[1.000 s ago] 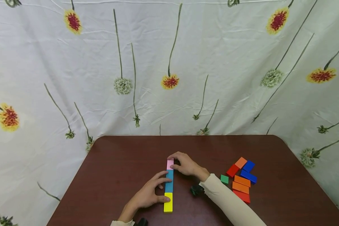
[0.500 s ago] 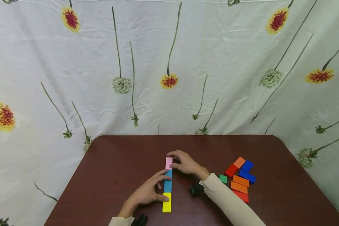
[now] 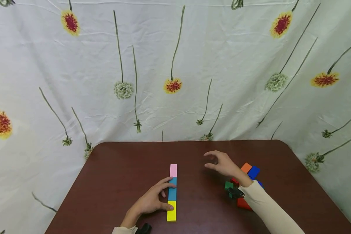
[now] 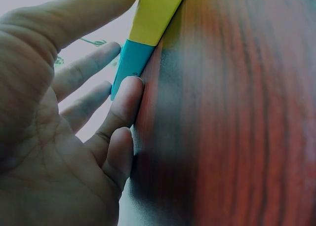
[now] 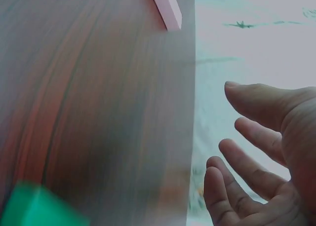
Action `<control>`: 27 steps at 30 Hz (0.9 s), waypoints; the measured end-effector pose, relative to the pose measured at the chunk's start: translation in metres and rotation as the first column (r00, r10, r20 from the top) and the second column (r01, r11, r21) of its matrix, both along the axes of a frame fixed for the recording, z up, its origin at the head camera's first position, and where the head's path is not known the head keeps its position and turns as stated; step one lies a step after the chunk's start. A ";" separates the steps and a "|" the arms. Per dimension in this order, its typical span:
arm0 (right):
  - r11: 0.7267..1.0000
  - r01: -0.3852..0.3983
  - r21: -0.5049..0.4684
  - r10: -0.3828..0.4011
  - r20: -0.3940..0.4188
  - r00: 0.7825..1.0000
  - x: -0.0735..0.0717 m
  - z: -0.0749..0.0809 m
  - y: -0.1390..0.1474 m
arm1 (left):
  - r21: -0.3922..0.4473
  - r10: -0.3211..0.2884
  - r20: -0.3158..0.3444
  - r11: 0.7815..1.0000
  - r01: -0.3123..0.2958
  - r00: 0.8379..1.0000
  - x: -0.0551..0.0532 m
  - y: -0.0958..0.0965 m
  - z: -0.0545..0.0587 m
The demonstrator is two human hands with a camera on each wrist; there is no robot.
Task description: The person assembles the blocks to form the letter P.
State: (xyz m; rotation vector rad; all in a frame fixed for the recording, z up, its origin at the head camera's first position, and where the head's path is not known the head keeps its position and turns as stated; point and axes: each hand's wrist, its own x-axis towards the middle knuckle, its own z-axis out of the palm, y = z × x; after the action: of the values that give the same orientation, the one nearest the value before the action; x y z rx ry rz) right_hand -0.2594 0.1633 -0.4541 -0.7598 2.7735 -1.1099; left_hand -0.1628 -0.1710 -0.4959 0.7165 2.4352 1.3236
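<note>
A straight row of blocks lies on the table: a pink block point(image 3: 173, 170) at the far end, a blue block point(image 3: 172, 193) in the middle, and a yellow block point(image 3: 171, 215) nearest me. My left hand point(image 3: 152, 199) rests along the row, thumb on the yellow block and fingertips at the blue one. Its fingers look mostly straight in the left wrist view, beside the blue block point(image 4: 129, 63). Off to the right, my right hand point(image 3: 223, 165) hangs above the table with relaxed fingers and nothing in them. The pink block point(image 5: 168, 9) appears apart from it in the right wrist view.
Under my right forearm lies a loose group: a green block point(image 3: 228, 185), a red block point(image 3: 243, 204), an orange block point(image 3: 246, 167) and a blue block point(image 3: 253, 172). The sleeve hides part of it. A flowered cloth point(image 3: 152, 110) hangs behind the table's far edge.
My right hand has let go of the pink block and moved right, toward the loose blocks. The left hand stays at the yellow and blue blocks. The head view has shifted slightly.
</note>
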 end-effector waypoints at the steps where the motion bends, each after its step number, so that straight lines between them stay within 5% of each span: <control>1: 1.000 0.016 0.007 -0.016 -0.003 1.000 0.003 0.001 0.008 | 0.004 0.001 0.003 1.000 -0.001 1.000 0.000 0.000 0.000; 14: 0.976 0.198 0.085 -0.194 -0.056 0.979 0.025 -0.001 0.081 | 0.024 0.001 0.010 1.000 -0.001 1.000 -0.001 -0.001 -0.003; 27: 0.971 0.197 0.133 -0.191 -0.055 0.980 0.042 -0.011 0.093 | 0.039 -0.003 0.009 0.999 0.003 1.000 0.001 -0.001 -0.002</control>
State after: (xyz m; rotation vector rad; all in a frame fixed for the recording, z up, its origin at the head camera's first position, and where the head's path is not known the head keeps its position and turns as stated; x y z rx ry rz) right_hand -0.2177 0.2560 -0.4647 -0.5114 2.9750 -0.9240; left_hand -0.1621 -0.1723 -0.4984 0.7219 2.4065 1.3741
